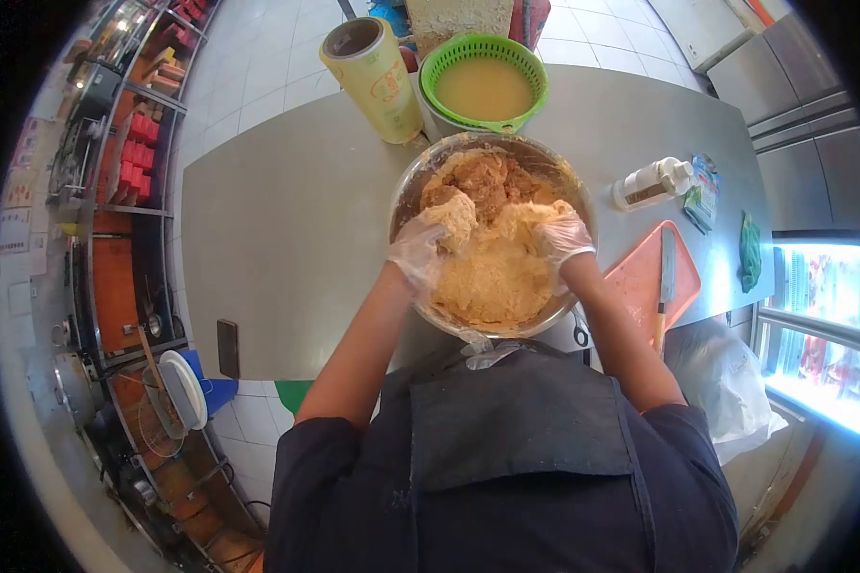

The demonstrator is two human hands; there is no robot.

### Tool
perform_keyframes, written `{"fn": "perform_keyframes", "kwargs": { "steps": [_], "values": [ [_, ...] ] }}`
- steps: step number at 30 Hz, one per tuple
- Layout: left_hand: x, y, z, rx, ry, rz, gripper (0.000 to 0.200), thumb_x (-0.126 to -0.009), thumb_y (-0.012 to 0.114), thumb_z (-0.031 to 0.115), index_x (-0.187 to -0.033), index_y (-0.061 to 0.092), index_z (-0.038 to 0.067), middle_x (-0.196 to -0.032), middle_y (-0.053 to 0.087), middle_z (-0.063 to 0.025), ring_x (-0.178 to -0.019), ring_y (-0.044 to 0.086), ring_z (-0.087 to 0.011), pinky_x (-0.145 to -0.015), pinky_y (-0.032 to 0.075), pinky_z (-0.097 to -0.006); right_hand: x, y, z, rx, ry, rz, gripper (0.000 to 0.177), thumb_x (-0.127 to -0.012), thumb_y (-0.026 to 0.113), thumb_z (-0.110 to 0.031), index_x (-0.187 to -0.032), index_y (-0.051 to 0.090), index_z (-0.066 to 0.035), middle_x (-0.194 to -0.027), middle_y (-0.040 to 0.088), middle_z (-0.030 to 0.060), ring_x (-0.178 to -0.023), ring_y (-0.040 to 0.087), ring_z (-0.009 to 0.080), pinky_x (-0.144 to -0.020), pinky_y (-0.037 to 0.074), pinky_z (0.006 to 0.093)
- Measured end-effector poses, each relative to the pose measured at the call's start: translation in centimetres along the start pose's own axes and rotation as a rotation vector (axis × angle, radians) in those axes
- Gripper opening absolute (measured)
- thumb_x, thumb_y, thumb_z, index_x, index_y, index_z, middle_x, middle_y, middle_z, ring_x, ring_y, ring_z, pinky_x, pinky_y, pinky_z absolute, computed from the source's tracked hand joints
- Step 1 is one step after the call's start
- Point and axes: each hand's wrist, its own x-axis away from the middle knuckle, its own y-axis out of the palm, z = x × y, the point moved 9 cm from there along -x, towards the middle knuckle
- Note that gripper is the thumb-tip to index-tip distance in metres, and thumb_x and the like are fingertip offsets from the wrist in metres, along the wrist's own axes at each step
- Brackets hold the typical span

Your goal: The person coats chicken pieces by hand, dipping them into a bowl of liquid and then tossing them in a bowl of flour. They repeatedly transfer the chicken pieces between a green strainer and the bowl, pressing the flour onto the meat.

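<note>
A large steel bowl sits at the near edge of the metal table, filled with a yellowish battered mixture that turns browner at the far side. Both my hands wear thin clear plastic gloves and are down in the mixture. My left hand is curled around a lump of it at the bowl's left side. At the right side my right hand is pressed into the mixture, fingers covered in it.
Beyond the bowl stand a green strainer basket holding pale yellow liquid and a big roll of cling film. To the right lie a white bottle, an orange cutting board with a knife, and a green cloth. A dark phone lies near left.
</note>
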Motion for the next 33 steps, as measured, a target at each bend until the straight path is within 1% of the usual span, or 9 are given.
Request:
{"fn": "perform_keyframes", "kwargs": {
  "steps": [2,5,8,10,11,15,19,30,33],
  "values": [
    [-1.6,-0.7,-2.0,-0.221,0.138,0.142,0.035,-0.091,0.070,0.010,-0.125,0.064,0.003,-0.120,0.069,-0.0109,-0.103,0.066,-0.0199,-0.090,0.055,-0.0355,-3.1,2.5,4.0,0.495,-0.203,0.117,0.021,-0.101,0.054,-0.011,-0.119,0.064,-0.011,-0.095,0.068,0.0030,-0.080,0.065,0.0187,-0.074,0.055,0.0312],
    [-1.0,2.9,-1.4,-0.513,0.296,0.144,0.037,-0.090,0.071,0.010,-0.125,0.063,0.003,-0.121,0.068,-0.0094,-0.104,0.065,-0.0204,-0.089,0.052,-0.0344,-1.8,2.9,3.8,-0.141,0.021,0.142,0.023,-0.103,0.054,-0.012,-0.122,0.065,-0.009,-0.102,0.070,0.0015,-0.085,0.067,0.0189,-0.074,0.056,0.0331],
    [1.6,3.2,1.8,-0.555,0.074,0.268,0.037,-0.090,0.071,0.011,-0.125,0.062,0.003,-0.116,0.070,-0.0082,-0.101,0.065,-0.0196,-0.088,0.053,-0.0338,-1.6,2.7,2.7,-0.573,0.146,0.152,0.027,-0.104,0.056,-0.023,-0.123,0.066,-0.008,-0.113,0.071,0.0035,-0.094,0.070,0.0196,-0.077,0.059,0.0365],
    [0.9,2.3,1.6,-0.200,0.260,0.230,0.036,-0.090,0.071,0.011,-0.124,0.062,0.002,-0.111,0.071,-0.0077,-0.097,0.066,-0.0183,-0.086,0.053,-0.0329,3.2,2.1,-4.1,-0.560,0.589,0.183,0.030,-0.103,0.057,-0.027,-0.123,0.067,-0.007,-0.117,0.070,0.0048,-0.099,0.070,0.0196,-0.080,0.058,0.0364],
    [0.8,2.2,1.5,-0.022,0.347,0.206,0.035,-0.090,0.071,0.011,-0.123,0.063,0.002,-0.109,0.072,-0.0074,-0.095,0.067,-0.0176,-0.085,0.053,-0.0325,1.9,1.5,-0.5,-0.740,0.467,0.177,0.032,-0.102,0.059,-0.029,-0.124,0.066,-0.008,-0.119,0.069,0.0063,-0.104,0.068,0.0189,-0.085,0.058,0.0368],
    [3.6,7.4,5.0,-0.968,0.200,0.410,0.031,-0.092,0.069,0.011,-0.121,0.063,0.001,-0.105,0.073,-0.0065,-0.092,0.068,-0.0149,-0.083,0.054,-0.0304,0.4,3.0,5.0,-0.439,0.419,0.054,0.032,-0.100,0.060,-0.021,-0.130,0.061,-0.008,-0.116,0.069,0.0057,-0.102,0.067,0.0199,-0.085,0.058,0.0371],
    [1.3,4.9,3.6,-0.491,0.482,0.304,0.033,-0.092,0.069,0.013,-0.123,0.064,0.002,-0.108,0.073,-0.0073,-0.094,0.068,-0.0150,-0.084,0.054,-0.0291,4.1,4.1,-5.8,-0.658,0.581,0.115,0.033,-0.099,0.061,-0.015,-0.132,0.059,-0.008,-0.112,0.069,0.0047,-0.100,0.067,0.0197,-0.084,0.056,0.0346],
    [-1.5,1.3,1.6,-0.411,0.424,0.234,0.043,-0.089,0.075,0.019,-0.128,0.064,0.004,-0.114,0.074,-0.0089,-0.099,0.070,-0.0202,-0.089,0.055,-0.0337,1.9,4.1,-2.8,0.715,0.014,-0.234,0.035,-0.099,0.064,-0.017,-0.131,0.057,-0.006,-0.111,0.068,0.0039,-0.098,0.066,0.0173,-0.083,0.056,0.0317],
    [-0.2,2.1,1.0,-0.691,0.284,0.367,0.044,-0.089,0.074,0.022,-0.129,0.065,0.006,-0.115,0.073,-0.0144,-0.102,0.071,-0.0265,-0.089,0.056,-0.0369,2.0,5.5,-1.2,0.857,-0.036,-0.290,0.035,-0.099,0.065,-0.017,-0.131,0.056,-0.005,-0.110,0.068,0.0037,-0.098,0.066,0.0167,-0.082,0.055,0.0309]
  ]
}}
